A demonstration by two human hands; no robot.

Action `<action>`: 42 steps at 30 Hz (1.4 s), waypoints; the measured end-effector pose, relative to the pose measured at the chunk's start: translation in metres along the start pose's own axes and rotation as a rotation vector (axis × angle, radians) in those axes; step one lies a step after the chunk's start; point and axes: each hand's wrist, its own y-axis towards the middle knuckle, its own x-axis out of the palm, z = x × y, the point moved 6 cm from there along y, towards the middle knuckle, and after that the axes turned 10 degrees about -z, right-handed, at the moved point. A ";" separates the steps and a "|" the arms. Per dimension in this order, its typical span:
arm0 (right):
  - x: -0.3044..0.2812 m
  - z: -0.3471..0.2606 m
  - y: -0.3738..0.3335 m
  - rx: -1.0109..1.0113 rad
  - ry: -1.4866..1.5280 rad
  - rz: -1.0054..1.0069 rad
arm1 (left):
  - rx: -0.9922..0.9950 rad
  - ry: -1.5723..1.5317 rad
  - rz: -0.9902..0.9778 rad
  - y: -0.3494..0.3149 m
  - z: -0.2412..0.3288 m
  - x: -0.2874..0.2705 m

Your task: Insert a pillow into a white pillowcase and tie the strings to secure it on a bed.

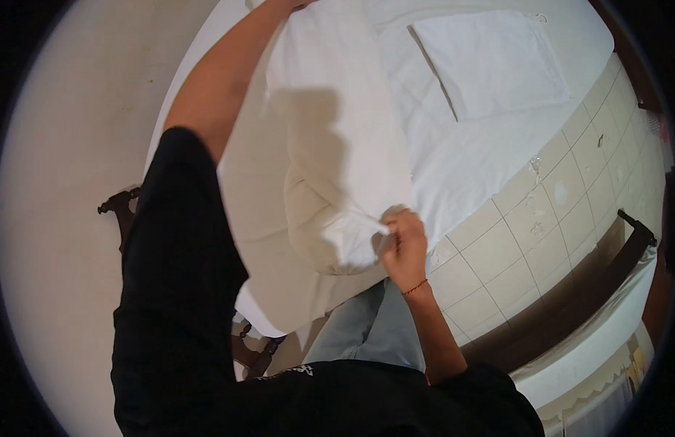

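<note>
A long white pillow (308, 237) lies in front of me on the bed, partly inside a white pillowcase (366, 109). The rounded near end of the pillow shows at the case's open edge. My right hand (405, 244) is closed, pinching that edge at the pillow's near right corner. At the far end of the pillowcase, my left hand (301, 4) is mostly cut off by the top of the picture, so its fingers are hidden. My left arm stretches along the pillow's left side, and shadow falls over the cloth.
A white sheet (432, 160) covers the bed. Farther right on it lies a flat white folded cloth (497, 65). Dark wooden bed legs (258, 357) stick out near my legs. Tiled floor (512, 240) separates this bed from a dark wooden bed frame (570, 317) at the lower right.
</note>
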 end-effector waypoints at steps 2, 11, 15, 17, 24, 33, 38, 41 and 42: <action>-0.003 -0.006 0.006 0.144 0.014 0.135 | 0.109 -0.304 -0.294 0.018 -0.014 -0.039; 0.039 -0.080 0.070 -0.263 -0.479 -0.012 | -0.096 -1.202 -0.489 -0.118 -0.147 0.077; 0.056 -0.089 0.086 -0.377 -0.488 -0.159 | -0.026 -1.260 -0.368 -0.111 -0.158 0.067; 0.046 -0.081 0.090 -0.406 -0.545 -0.140 | -0.078 -1.227 -0.302 -0.117 -0.133 0.059; 0.002 -0.074 0.108 -0.154 0.130 0.001 | 0.180 -0.307 0.337 -0.144 -0.079 -0.092; -0.019 -0.006 0.112 -0.145 -0.015 0.416 | 0.353 0.001 -0.169 -0.060 -0.064 0.044; 0.009 -0.031 0.131 -0.485 -0.428 0.097 | 0.296 -0.323 -0.474 -0.067 -0.040 0.048; 0.009 -0.021 0.156 -0.410 -0.322 0.168 | 0.263 -0.276 -0.564 -0.064 -0.040 0.036; 0.008 -0.020 0.165 -0.385 -0.313 0.187 | 0.255 -0.300 -0.528 -0.071 -0.041 0.035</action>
